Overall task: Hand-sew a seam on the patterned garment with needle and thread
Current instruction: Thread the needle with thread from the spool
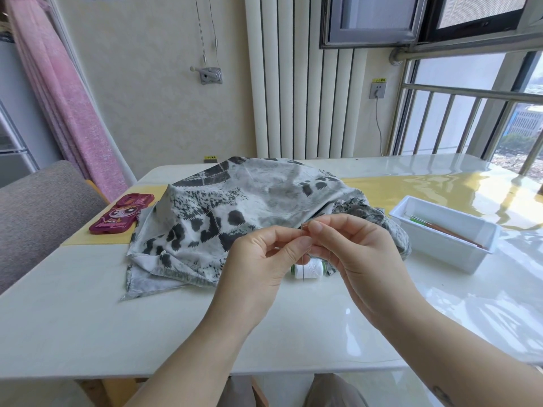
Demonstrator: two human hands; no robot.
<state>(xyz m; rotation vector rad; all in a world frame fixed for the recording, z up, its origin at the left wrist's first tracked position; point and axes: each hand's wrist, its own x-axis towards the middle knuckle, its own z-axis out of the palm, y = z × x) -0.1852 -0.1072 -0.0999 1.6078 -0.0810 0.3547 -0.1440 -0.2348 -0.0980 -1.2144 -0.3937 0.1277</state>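
- The step in hand looks like threading: the needle (303,270) stands upright between both hands, above the table (117,318) and in front of the patterned garment (235,207).
- The left hand (258,259) pinches the needle's shaft between thumb and forefinger, with the other fingers curled loosely.
- The right hand (358,254) has thumb and forefinger pressed together at the needle's upper end. They seem to nip the thread (331,257), a fine strand of which trails below that hand.
- To do it well, I would brace the hands against each other, keep only a short, stiff tip of thread past the fingertips, and turn the eye to face the window light.
- Whether the thread has passed the eye is too small to tell.
- The garment lies heaped and unsewn, a thin, limp weave in grey, white and black blotches with zigzag-edged patches. It will likely slip and pucker.
- A white thread spool (308,269) lies on its side, touching the garment's near edge.
- The table is glossy and hard. A rigid white plastic tray (446,251) holding slim tools sits to the right, and a pink cartoon phone case (120,215) to the left.
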